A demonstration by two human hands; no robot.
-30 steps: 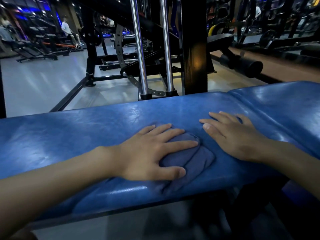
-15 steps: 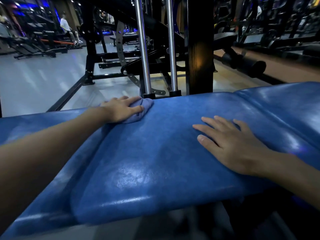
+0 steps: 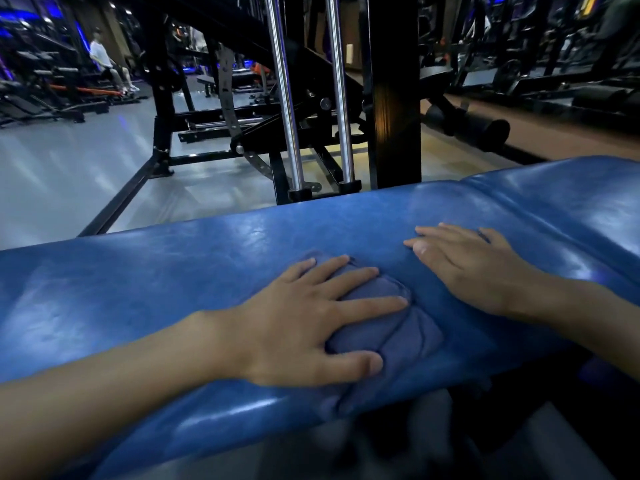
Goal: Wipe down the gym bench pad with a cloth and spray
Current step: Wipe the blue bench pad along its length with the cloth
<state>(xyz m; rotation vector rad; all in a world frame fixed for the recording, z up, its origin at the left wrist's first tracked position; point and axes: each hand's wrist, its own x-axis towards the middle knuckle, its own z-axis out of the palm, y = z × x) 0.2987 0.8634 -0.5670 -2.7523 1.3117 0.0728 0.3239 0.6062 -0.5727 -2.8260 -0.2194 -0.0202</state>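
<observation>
The glossy blue bench pad [image 3: 145, 292] runs across the view from left to right. A folded blue cloth [image 3: 398, 327] lies on the pad near its front edge. My left hand [image 3: 311, 323] presses flat on the cloth, fingers spread over it and thumb at the front edge. Just to the right, my right hand [image 3: 474, 268] rests flat on the bare pad, fingers apart, holding nothing. No spray bottle is in view.
Right behind the pad stands a black machine frame [image 3: 394, 98] with two chrome guide rods [image 3: 287, 98]. A black roller pad [image 3: 481, 128] sticks out at the right. A person [image 3: 104, 60] sits on equipment far back left across grey floor.
My left hand has swept the cloth from the pad's far edge back to the near edge, beside my right hand. My right hand has stayed put on the pad.
</observation>
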